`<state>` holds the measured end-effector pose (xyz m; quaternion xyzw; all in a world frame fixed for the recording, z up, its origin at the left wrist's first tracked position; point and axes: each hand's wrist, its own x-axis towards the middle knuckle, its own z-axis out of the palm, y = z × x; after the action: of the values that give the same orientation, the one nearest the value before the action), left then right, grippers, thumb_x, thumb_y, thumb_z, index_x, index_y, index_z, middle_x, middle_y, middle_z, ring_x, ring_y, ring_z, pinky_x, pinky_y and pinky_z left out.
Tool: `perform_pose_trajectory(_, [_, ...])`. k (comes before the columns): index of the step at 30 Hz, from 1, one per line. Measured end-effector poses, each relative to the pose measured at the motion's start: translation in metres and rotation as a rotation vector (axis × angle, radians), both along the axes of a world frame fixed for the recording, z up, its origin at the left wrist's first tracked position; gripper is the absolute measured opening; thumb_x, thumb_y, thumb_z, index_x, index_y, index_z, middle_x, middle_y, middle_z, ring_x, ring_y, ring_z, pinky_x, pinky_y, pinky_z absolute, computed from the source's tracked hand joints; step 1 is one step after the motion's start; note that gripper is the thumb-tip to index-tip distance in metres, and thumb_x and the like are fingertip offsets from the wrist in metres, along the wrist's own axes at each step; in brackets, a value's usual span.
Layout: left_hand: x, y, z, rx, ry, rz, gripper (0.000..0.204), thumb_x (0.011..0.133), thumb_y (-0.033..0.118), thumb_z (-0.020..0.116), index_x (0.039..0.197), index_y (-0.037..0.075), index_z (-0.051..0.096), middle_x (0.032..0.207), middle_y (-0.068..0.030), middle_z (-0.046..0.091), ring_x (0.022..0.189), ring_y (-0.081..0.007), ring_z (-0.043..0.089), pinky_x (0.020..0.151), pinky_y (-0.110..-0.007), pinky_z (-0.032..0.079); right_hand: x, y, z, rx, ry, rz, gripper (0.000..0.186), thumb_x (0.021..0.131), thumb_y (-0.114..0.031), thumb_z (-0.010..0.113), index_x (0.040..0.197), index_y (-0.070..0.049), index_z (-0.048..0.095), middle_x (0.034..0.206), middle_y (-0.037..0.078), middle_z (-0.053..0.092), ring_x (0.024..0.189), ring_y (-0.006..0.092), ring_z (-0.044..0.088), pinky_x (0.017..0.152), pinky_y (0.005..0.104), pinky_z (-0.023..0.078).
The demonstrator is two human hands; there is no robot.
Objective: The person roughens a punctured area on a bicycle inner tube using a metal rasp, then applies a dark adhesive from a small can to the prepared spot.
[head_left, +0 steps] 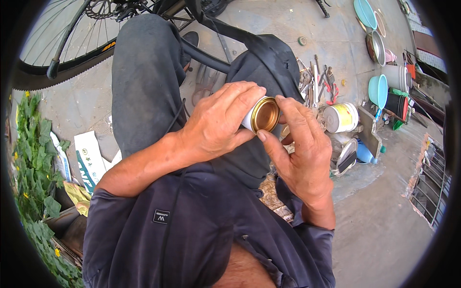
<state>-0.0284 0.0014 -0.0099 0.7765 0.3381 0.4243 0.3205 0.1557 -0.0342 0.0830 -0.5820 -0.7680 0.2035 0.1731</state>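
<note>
A small white tin [265,115] with a gold-coloured round end is held up over my lap, that end tilted toward me. My left hand [216,120] wraps round its side, fingers over the top and thumb beneath. At the gold rim, the thumb and fingertips of my right hand [305,144] grip the tin from the right. Whether the gold end is a recessed lid or the open inside, I cannot tell. Beyond my hands, a flat black rubber inner tube [228,30] runs from the bicycle and drapes over my right knee.
A bicycle wheel [91,36] stands at the far left. Scattered hand tools [317,81] lie right of my knee, near a white bucket [341,117] with a yellow label. Blue-green basins [378,91] line the right side. Leafy plants [33,158] grow along the left edge.
</note>
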Motion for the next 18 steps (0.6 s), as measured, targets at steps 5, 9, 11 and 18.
perform_pose_trajectory(5, [0.0,0.001,0.0,0.016,0.045,-0.015,0.082,0.056,0.0,0.09,0.131,-0.003,0.056,0.123,-0.0202,0.065,0.111,-0.0376,0.067,0.091,-0.042,0.059,0.0,0.004,0.001,0.124,-0.143,0.162,0.064,0.081,-0.005,0.08,0.139,0.004,0.055,0.126,0.023,0.065,0.104,0.0364,0.071,0.078,0.0398,0.061])
perform_pose_trajectory(9, [0.002,0.001,0.0,0.037,0.071,-0.039,0.075,0.064,0.005,0.086,0.131,-0.004,0.053,0.121,-0.0214,0.062,0.111,-0.0396,0.065,0.089,-0.042,0.058,-0.002,0.002,0.005,0.103,-0.27,0.193,0.069,0.081,-0.005,0.078,0.143,0.003,0.051,0.128,0.024,0.065,0.1,0.0367,0.072,0.076,0.0405,0.061])
perform_pose_trajectory(11, [0.004,-0.002,0.001,0.003,0.07,-0.029,0.079,0.058,0.002,0.089,0.13,-0.005,0.055,0.121,-0.0211,0.064,0.112,-0.0389,0.066,0.092,-0.042,0.058,-0.003,0.002,0.004,0.112,-0.307,0.203,0.068,0.081,-0.005,0.078,0.143,0.003,0.051,0.127,0.024,0.065,0.097,0.0375,0.072,0.075,0.0408,0.061])
perform_pose_trajectory(18, [0.007,-0.005,0.002,0.011,0.067,-0.011,0.078,0.056,0.0,0.089,0.127,-0.007,0.056,0.12,-0.0223,0.065,0.111,-0.0389,0.067,0.092,-0.042,0.059,-0.002,0.009,0.018,0.025,-0.353,0.259,0.063,0.081,-0.004,0.077,0.139,0.003,0.053,0.127,0.025,0.064,0.094,0.0383,0.073,0.073,0.0418,0.061])
